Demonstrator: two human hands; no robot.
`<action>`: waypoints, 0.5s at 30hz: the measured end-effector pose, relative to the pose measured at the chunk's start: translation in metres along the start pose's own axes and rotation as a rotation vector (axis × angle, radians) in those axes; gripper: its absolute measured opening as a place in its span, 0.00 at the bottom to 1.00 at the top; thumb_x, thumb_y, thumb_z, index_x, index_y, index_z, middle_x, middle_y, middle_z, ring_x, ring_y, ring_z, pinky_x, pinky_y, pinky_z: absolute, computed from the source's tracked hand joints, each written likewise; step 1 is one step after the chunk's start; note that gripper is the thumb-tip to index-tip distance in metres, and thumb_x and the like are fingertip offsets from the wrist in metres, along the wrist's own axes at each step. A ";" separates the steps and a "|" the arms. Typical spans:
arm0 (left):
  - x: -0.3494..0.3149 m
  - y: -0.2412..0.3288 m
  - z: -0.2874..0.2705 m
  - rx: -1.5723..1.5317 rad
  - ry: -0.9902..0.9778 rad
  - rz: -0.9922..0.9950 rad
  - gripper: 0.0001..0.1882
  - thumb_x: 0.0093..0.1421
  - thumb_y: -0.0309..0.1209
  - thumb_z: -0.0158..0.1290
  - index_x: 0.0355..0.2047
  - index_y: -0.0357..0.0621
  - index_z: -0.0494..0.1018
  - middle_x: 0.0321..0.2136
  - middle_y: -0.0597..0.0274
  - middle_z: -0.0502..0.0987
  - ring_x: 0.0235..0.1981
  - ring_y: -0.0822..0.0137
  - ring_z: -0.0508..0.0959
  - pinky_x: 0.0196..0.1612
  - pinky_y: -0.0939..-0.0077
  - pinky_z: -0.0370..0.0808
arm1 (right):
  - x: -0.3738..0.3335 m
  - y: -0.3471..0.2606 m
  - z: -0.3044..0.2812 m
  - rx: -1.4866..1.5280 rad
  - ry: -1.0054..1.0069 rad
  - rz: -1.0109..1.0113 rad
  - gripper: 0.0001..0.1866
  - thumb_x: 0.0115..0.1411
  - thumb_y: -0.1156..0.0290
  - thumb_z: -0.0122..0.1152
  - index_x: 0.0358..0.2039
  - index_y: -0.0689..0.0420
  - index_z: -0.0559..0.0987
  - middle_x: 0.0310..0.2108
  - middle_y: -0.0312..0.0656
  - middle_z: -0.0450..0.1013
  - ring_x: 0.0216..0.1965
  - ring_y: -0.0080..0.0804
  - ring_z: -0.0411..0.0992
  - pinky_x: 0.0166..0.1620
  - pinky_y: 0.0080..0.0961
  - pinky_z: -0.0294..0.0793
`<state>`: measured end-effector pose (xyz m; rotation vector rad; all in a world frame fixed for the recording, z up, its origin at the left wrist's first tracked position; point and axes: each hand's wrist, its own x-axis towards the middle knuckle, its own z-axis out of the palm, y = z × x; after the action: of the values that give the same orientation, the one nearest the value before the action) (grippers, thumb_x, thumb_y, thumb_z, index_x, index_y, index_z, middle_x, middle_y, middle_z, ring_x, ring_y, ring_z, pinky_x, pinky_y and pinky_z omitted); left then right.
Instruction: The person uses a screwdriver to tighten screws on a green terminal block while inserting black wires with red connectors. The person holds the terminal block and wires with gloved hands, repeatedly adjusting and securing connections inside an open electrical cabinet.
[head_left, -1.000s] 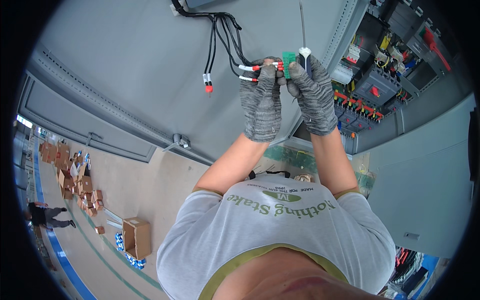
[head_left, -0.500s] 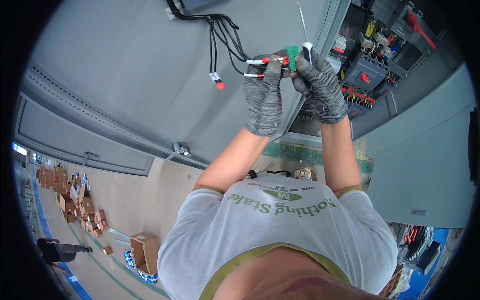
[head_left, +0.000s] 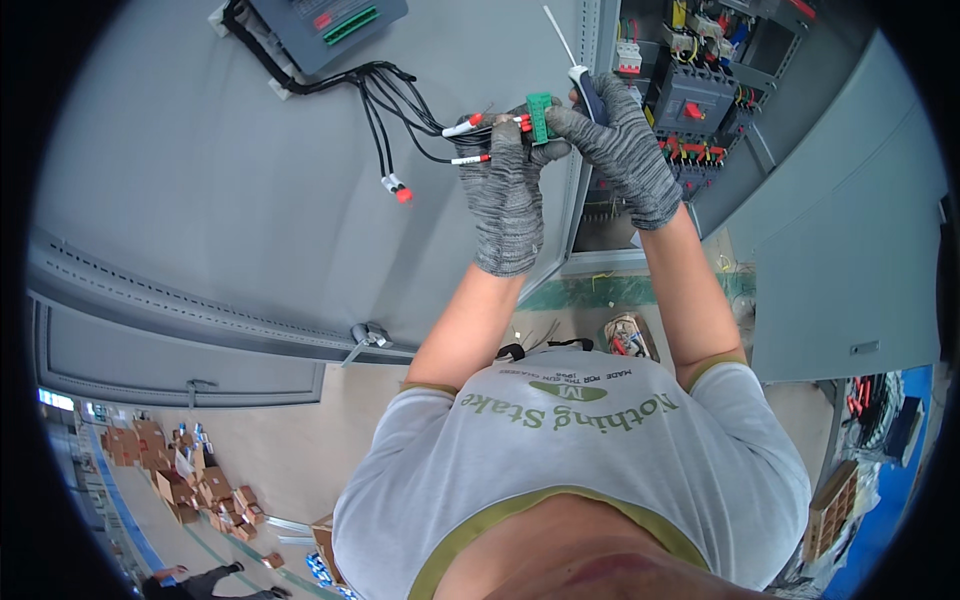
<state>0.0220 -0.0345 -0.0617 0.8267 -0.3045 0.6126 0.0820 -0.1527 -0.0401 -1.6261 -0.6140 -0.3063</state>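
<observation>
At the green terminal strip [head_left: 540, 117], your left hand [head_left: 502, 195] pinches red-tipped black wires [head_left: 462, 129]; your right hand [head_left: 630, 150] clasps a navy-handled screwdriver [head_left: 589, 97], tilted farther left, likely idle.

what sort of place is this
Probably an electrical panel assembly workshop: wired breakers in an open grey cabinet, black wires with red-and-white ends, and cardboard boxes in the background.

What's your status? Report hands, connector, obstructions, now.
Left hand pinching black wires beside green connector. Right hand gripping screwdriver, thumb at connector. Red-ended wire pair hanging loose to the left, clear of both hands.
</observation>
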 end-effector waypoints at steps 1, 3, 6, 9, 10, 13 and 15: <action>0.000 -0.001 0.004 -0.007 0.008 0.020 0.13 0.66 0.37 0.50 0.45 0.42 0.66 0.40 0.49 0.77 0.38 0.63 0.80 0.37 0.67 0.82 | -0.001 0.001 -0.001 -0.065 0.025 -0.050 0.21 0.57 0.58 0.66 0.41 0.60 0.70 0.28 0.35 0.68 0.29 0.22 0.66 0.35 0.21 0.70; 0.003 -0.002 0.006 -0.012 0.010 0.045 0.13 0.65 0.37 0.51 0.44 0.42 0.66 0.40 0.47 0.77 0.38 0.60 0.80 0.39 0.65 0.81 | -0.017 -0.008 -0.020 0.078 -0.011 -0.034 0.18 0.62 0.64 0.60 0.46 0.60 0.68 0.29 0.36 0.68 0.30 0.22 0.67 0.37 0.21 0.70; 0.005 -0.006 0.004 -0.034 0.000 0.042 0.13 0.66 0.36 0.51 0.43 0.41 0.65 0.42 0.43 0.76 0.39 0.56 0.79 0.42 0.64 0.81 | -0.048 -0.042 -0.056 -0.108 0.029 -0.139 0.14 0.61 0.71 0.59 0.47 0.59 0.72 0.32 0.38 0.72 0.33 0.23 0.70 0.39 0.21 0.73; 0.005 -0.004 0.006 -0.058 0.010 0.032 0.13 0.67 0.33 0.48 0.45 0.37 0.64 0.45 0.40 0.73 0.42 0.53 0.79 0.46 0.64 0.81 | -0.063 -0.053 -0.078 -0.393 0.120 -0.469 0.14 0.55 0.80 0.63 0.43 0.58 0.79 0.41 0.41 0.77 0.42 0.28 0.75 0.44 0.23 0.76; 0.005 -0.005 0.007 -0.066 0.011 0.038 0.13 0.67 0.33 0.48 0.45 0.36 0.64 0.45 0.40 0.73 0.42 0.52 0.78 0.47 0.63 0.80 | -0.067 -0.059 -0.080 -0.414 0.160 -0.450 0.15 0.53 0.81 0.65 0.42 0.57 0.80 0.40 0.41 0.77 0.42 0.30 0.76 0.45 0.25 0.76; 0.006 -0.006 0.009 -0.097 0.016 0.048 0.13 0.67 0.33 0.47 0.45 0.35 0.64 0.45 0.39 0.73 0.43 0.51 0.78 0.49 0.63 0.80 | -0.079 -0.086 -0.084 -0.580 0.171 -0.453 0.15 0.50 0.81 0.67 0.40 0.56 0.81 0.39 0.41 0.78 0.41 0.35 0.76 0.45 0.28 0.77; 0.006 -0.006 0.011 -0.110 0.018 0.051 0.13 0.67 0.33 0.47 0.45 0.35 0.64 0.45 0.38 0.73 0.44 0.49 0.78 0.50 0.62 0.80 | -0.082 -0.092 -0.083 -0.660 0.135 -0.497 0.15 0.49 0.80 0.67 0.39 0.56 0.81 0.38 0.42 0.77 0.41 0.37 0.76 0.45 0.29 0.77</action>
<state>0.0299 -0.0436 -0.0552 0.7093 -0.3409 0.6446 -0.0230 -0.2470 0.0058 -2.0325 -0.8666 -1.0648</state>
